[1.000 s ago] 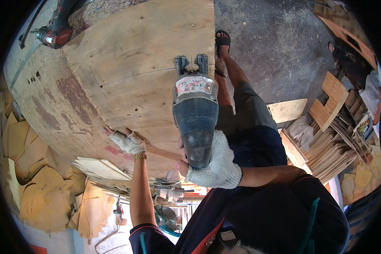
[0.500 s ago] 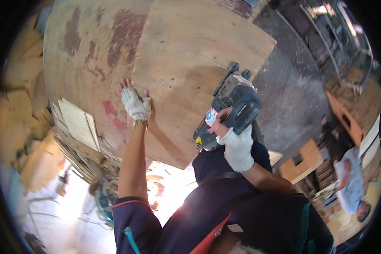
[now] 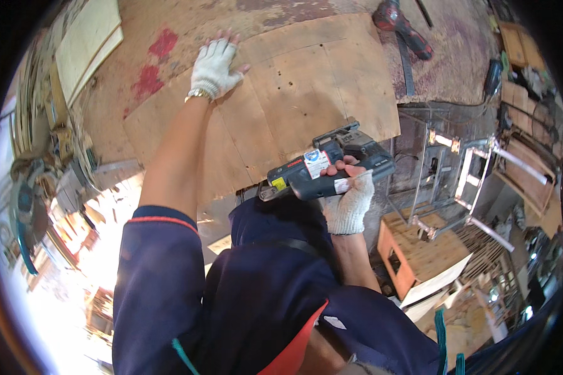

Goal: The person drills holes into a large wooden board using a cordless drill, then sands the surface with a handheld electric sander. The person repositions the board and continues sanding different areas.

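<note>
A thin plywood sheet (image 3: 306,87) lies on a larger worn wooden surface. My left hand (image 3: 213,70), in a white fingerless knit glove, rests flat on the sheet's far left part with its fingers spread. My right hand (image 3: 351,194), gloved the same way, wraps around the handle of a dark cordless jigsaw (image 3: 331,164). The jigsaw is held on its side close to my body, over the sheet's near edge, its flat base turned toward the sheet. Whether its base touches the wood I cannot tell; its blade is not clear to see.
A red and black cordless drill (image 3: 401,28) lies at the far right, beside a dark flat metal strip (image 3: 406,69). Pale boards (image 3: 87,47) lean at the far left above a blue-green machine (image 3: 26,215). To the right are a metal frame (image 3: 464,178) and a wooden box (image 3: 422,256).
The view has turned to the right, bringing the drill and metal frame into sight. The jigsaw now lies more level in my right hand. My left hand stays flat on the wood.
</note>
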Demonstrator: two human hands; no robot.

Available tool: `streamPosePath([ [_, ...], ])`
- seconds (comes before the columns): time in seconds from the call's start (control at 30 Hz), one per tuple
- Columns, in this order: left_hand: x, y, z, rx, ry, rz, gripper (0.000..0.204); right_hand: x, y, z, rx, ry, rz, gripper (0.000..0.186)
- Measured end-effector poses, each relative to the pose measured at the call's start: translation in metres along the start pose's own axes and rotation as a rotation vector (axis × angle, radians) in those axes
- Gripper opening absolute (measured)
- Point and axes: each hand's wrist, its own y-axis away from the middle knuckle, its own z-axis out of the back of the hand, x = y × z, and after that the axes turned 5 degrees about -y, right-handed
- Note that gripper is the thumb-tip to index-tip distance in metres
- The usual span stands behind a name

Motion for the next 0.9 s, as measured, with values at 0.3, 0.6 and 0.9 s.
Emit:
streamPosePath([
  [0.3,0.001,0.003,0.000,-0.075,0.009,0.003,0.077,0.025,0.008,-0.016,-0.039,0.055,0.013,0.022],
  [0.6,-0.001,0.003,-0.001,-0.066,-0.049,0.014,0.078,0.028,-0.002,-0.020,-0.062,0.141,0.048,0.020],
  [0.9,-0.002,0.003,0.009,0.009,0.007,0.044,0.077,0.031,0.026,-0.030,-0.143,0.170,0.071,0.038],
])
